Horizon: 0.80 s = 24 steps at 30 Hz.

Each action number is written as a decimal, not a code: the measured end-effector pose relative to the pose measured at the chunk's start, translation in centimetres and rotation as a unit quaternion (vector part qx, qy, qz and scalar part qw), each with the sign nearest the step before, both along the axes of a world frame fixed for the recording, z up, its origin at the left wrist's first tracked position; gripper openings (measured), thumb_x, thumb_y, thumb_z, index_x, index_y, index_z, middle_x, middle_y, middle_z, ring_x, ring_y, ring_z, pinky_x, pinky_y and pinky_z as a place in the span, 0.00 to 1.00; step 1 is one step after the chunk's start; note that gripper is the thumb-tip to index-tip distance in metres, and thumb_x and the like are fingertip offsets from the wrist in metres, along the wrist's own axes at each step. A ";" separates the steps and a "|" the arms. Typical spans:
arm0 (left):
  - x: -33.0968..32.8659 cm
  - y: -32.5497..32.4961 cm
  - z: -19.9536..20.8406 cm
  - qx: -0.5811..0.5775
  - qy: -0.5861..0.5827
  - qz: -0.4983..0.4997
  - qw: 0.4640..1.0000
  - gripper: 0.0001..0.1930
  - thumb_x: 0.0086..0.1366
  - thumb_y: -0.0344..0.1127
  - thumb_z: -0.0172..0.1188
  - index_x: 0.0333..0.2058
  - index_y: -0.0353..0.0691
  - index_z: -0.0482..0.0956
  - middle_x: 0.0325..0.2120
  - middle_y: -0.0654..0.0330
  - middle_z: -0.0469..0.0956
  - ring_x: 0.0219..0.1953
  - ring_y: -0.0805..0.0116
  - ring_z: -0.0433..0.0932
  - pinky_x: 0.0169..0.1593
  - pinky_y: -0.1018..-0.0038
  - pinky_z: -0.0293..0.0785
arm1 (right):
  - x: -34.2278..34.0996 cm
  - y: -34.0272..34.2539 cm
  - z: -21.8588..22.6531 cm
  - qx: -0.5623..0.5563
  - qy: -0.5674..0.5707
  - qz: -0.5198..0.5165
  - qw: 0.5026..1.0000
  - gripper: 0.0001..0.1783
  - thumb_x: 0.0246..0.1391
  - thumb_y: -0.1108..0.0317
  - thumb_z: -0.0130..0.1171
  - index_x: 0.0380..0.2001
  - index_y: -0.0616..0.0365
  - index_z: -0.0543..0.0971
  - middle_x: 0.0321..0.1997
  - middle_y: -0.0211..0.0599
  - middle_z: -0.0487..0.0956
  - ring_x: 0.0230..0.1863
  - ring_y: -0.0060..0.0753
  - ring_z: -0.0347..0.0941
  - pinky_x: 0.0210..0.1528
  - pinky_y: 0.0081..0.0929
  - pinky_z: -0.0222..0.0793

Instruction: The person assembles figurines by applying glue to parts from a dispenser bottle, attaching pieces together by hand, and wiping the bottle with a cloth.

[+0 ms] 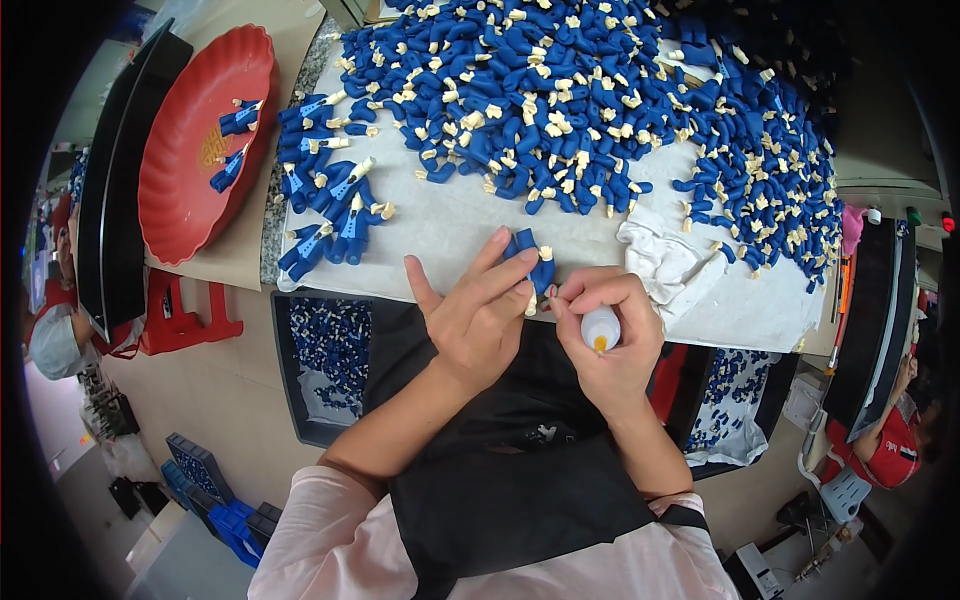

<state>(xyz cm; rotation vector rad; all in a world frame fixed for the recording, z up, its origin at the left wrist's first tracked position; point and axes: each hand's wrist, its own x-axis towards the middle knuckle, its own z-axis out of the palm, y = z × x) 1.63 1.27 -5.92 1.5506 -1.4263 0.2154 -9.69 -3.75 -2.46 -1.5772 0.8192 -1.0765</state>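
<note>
My left hand [478, 315] holds a small blue figurine part with a cream end [533, 262] at the near edge of the white-covered table [470, 225]. My right hand [607, 335] grips a small white squeeze bottle [600, 328] with a yellow tip, its top close to the blue part. A large heap of the same blue and cream parts [560, 90] covers the cloth beyond my hands. A smaller group of finished-looking blue pieces [330, 190] lies at the left of the cloth.
A red round tray [190, 180] with a few blue parts sits at the left, next to a black tray [115, 220]. Black bins of blue parts [325, 360] stand below the table edge on both sides. Other people sit at the far left and far right.
</note>
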 end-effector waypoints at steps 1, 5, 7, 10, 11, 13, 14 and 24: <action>0.1 0.0 0.0 0.002 -0.007 0.002 1.000 0.06 0.52 0.28 0.56 0.26 0.46 0.67 0.32 0.66 0.77 0.42 0.65 0.74 0.60 0.60 0.24 | -0.1 0.1 0.0 0.003 -0.009 0.006 1.000 0.13 0.33 0.87 0.57 0.23 0.61 0.68 0.26 0.38 0.73 0.27 0.24 0.69 0.31 0.18 0.65; 0.0 0.0 0.1 0.000 -0.009 0.000 1.000 0.06 0.52 0.28 0.55 0.26 0.46 0.67 0.31 0.67 0.77 0.41 0.65 0.75 0.60 0.60 0.25 | 0.1 -0.2 0.2 0.001 0.001 0.010 1.000 0.13 0.37 0.88 0.55 0.23 0.61 0.65 0.27 0.38 0.71 0.28 0.22 0.67 0.33 0.18 0.66; 0.0 0.0 0.0 0.003 -0.009 0.001 1.000 0.06 0.52 0.29 0.55 0.26 0.46 0.67 0.32 0.67 0.77 0.41 0.65 0.75 0.60 0.60 0.25 | -0.4 -0.1 0.4 -0.047 0.046 0.045 0.997 0.13 0.37 0.88 0.55 0.23 0.61 0.65 0.27 0.39 0.71 0.28 0.22 0.67 0.34 0.18 0.66; 0.1 0.1 0.0 0.008 -0.012 0.001 1.000 0.06 0.53 0.29 0.55 0.26 0.46 0.67 0.32 0.67 0.77 0.41 0.65 0.75 0.60 0.60 0.25 | 0.2 -0.5 0.1 -0.002 -0.015 0.013 1.000 0.13 0.37 0.88 0.55 0.23 0.61 0.65 0.26 0.39 0.71 0.28 0.22 0.67 0.33 0.18 0.66; 0.1 0.1 0.0 0.010 -0.017 0.002 1.000 0.05 0.53 0.29 0.55 0.26 0.46 0.67 0.32 0.67 0.77 0.41 0.65 0.75 0.60 0.60 0.24 | 0.0 -0.4 0.1 -0.002 -0.014 0.012 1.000 0.13 0.37 0.88 0.55 0.23 0.61 0.65 0.26 0.39 0.71 0.28 0.22 0.67 0.33 0.18 0.66; 0.0 0.0 0.0 0.006 -0.011 0.001 1.000 0.05 0.53 0.29 0.55 0.26 0.46 0.67 0.32 0.67 0.77 0.41 0.65 0.74 0.60 0.60 0.24 | -0.3 -0.3 0.0 -0.021 0.012 0.023 0.999 0.12 0.35 0.86 0.57 0.22 0.61 0.67 0.26 0.38 0.73 0.26 0.24 0.70 0.29 0.18 0.65; 0.0 0.0 0.0 0.001 -0.005 0.000 1.000 0.05 0.53 0.29 0.55 0.25 0.46 0.67 0.32 0.67 0.77 0.41 0.65 0.74 0.60 0.60 0.24 | -0.2 -0.3 0.0 -0.021 0.011 0.024 0.999 0.12 0.35 0.86 0.57 0.22 0.61 0.67 0.26 0.38 0.73 0.26 0.24 0.70 0.29 0.18 0.65; 0.1 0.1 0.1 0.009 -0.019 0.002 1.000 0.06 0.53 0.29 0.55 0.26 0.47 0.67 0.32 0.67 0.77 0.42 0.65 0.74 0.60 0.60 0.25 | 0.2 -0.5 0.0 0.003 -0.025 -0.004 1.000 0.12 0.33 0.87 0.57 0.22 0.61 0.68 0.26 0.37 0.73 0.26 0.23 0.69 0.29 0.16 0.65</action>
